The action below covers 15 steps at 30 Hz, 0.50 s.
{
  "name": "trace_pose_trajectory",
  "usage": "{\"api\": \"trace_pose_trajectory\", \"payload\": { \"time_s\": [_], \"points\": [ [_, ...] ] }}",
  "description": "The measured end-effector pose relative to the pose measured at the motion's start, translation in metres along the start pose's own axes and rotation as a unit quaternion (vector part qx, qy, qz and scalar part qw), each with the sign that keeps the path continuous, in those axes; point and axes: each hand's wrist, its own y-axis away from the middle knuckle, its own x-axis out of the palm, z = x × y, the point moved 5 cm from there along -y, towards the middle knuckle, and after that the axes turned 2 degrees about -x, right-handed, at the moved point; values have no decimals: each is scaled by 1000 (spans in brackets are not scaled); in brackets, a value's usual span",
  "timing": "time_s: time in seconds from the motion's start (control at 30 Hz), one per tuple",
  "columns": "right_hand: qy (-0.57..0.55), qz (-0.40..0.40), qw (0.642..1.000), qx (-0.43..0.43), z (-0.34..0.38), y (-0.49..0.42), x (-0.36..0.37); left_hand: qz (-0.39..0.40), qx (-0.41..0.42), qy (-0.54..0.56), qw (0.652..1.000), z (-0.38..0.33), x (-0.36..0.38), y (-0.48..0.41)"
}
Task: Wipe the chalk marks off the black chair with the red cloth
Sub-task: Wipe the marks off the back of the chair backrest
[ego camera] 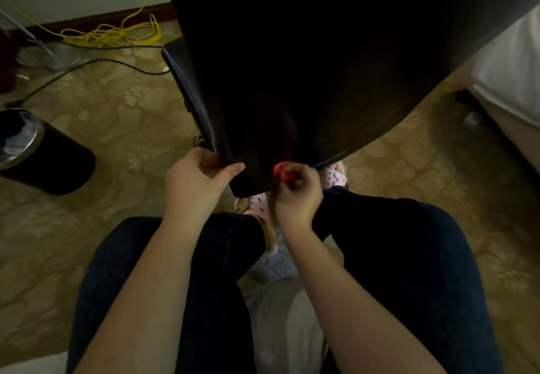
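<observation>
Floor: beige flower-patterned carpet (131,110), dimly lit, spread beneath everything.
Right hand (298,195): curls tight round a small bunched red cloth (282,170); lets only a little wad show past the knuckles.
Cloth position: pressed to the near rim of the chair, just beside the other hand.
Left hand (195,177): clamps that same rim, thumb laid on top, fingers tucked underneath; appears to steady it.
Large black smooth-faced chair (321,66): fills the upper middle, tipped toward the knees, near edge between both hands.
Chalk marks: cannot be made out on so dark a surface.
Cloth handling: probably soft, light and limp; best held wadded in the fist, so as to offer a firm pad; likely to trail if gripped by a corner.
Chair handling: looks stiff, bulky and fairly heavy, probably slick on its face; best taken by the rim, with nothing to grasp on the flat; may well swing or slide under hard rubbing without that brace.
Below: dark blue jeans (409,256); pink spotted slippers (258,205) under the chair edge.
Further out: round black bin with a metal rim (43,154) at left; tangled yellow cable (117,34) by the wall; white bedding (511,66) at right.
</observation>
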Motion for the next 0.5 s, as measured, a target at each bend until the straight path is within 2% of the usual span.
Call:
{"api": "trace_pose_trajectory", "payload": {
  "time_s": [0.07,0.13,0.23,0.3,0.4,0.5],
  "points": [
    [12,16,998,-61,16,5,-5,0,-10,14,1000,0,-2,0],
    [-4,-3,990,-138,45,6,-17,13,-24,41,999,5,-3,-2],
    [-58,-54,954,-289,84,15,-34,41,-39,73,996,12,-6,-6],
    [-52,-62,930,-358,83,22,-31,42,-47,88,994,16,-7,-7],
    [31,-35,912,-408,52,21,-9,36,-65,109,991,18,-6,-8],
    [152,20,901,-406,10,11,12,33,-77,131,988,19,-2,-12]
  ]
}}
